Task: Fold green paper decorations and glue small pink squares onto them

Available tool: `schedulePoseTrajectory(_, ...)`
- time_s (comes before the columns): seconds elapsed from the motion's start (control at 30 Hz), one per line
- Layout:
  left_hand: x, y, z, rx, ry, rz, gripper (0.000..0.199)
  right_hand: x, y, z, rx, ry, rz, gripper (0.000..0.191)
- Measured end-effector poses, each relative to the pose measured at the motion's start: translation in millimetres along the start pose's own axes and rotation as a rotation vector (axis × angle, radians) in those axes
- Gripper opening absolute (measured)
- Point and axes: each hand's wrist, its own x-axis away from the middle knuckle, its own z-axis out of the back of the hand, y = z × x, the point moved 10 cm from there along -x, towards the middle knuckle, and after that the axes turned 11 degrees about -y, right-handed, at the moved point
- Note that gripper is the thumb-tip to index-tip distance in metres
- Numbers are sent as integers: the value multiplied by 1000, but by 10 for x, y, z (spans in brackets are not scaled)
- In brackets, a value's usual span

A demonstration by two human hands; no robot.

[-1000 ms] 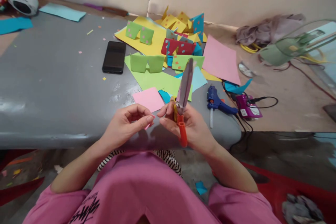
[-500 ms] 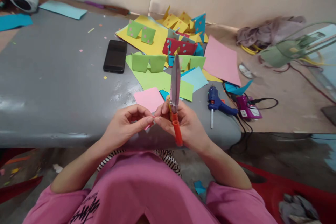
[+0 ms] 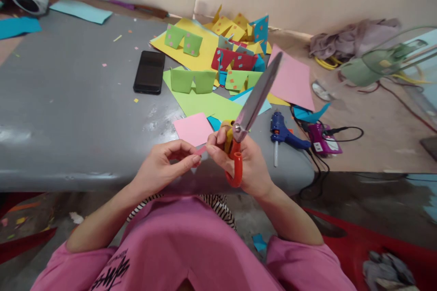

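My left hand [image 3: 167, 161] pinches a narrow pink paper strip [image 3: 200, 150] between thumb and fingers at the table's front edge. Close on its right, my right hand [image 3: 244, 159] is closed around scissors [image 3: 252, 100] with orange and yellow handles, the blades pointing up and to the right. The right thumb and fingertips are at the strip's other end; whether they grip it I cannot tell. Just beyond the hands lies a pink paper square [image 3: 193, 128]. Behind it, a plain green folded paper piece [image 3: 193, 81] stands on a green sheet [image 3: 205, 104].
A black phone [image 3: 149, 72] lies left of the paper. Dotted paper cutouts in green, red, yellow and blue cluster at the back, such as a red one [image 3: 235, 60]. A blue glue gun [image 3: 283, 129] rests on the right beside a purple power socket [image 3: 324, 138]. Small paper scraps dot the table.
The scissors have swung from upright to leaning right, with the right hand turning. My hands have moved slightly apart, and the pink strip now shows between them.
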Motion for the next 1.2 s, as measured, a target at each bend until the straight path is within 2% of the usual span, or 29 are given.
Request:
schedulePoseTrajectory(0.17,12,-45,42,54,42,24,22,6,-28,37,-22,64,17,31)
schedulePoseTrajectory(0.33,7,-114,0,183,-4,94,23,24,44,89,-32,114,0,34)
schedulePoseTrajectory(0.47,-2,-135,-12,162,-51,108,23,33,90,138,-57,138,-26,37)
schedulePoseTrajectory(0.57,-2,-82,-2,71,-72,51,20,7,118,128,-49,90,-65,36)
schedulePoseTrajectory(0.7,14,100,37,9,-30,-101,18,-29,187,98,-48,28,-119,37)
schedulePoseTrajectory(0.83,-24,118,-15,61,-51,-90,21,-51,273,49,-48,-5,-153,39)
schedulePoseTrajectory(0.9,-44,86,17,100,-4,-72,23,-56,287,27,-43,-15,-154,38)
schedulePoseTrajectory(1.0,-46,43,139,199,144,-92,28,-44,290,34,-41,10,-158,38)
schedulePoseTrajectory(1.07,-37,47,201,251,228,-135,31,-33,301,6,-57,2,-164,39)
schedulePoseTrajectory(1.2,-14,148,206,262,298,-255,32,-33,327,-112,-78,-41,-145,39)
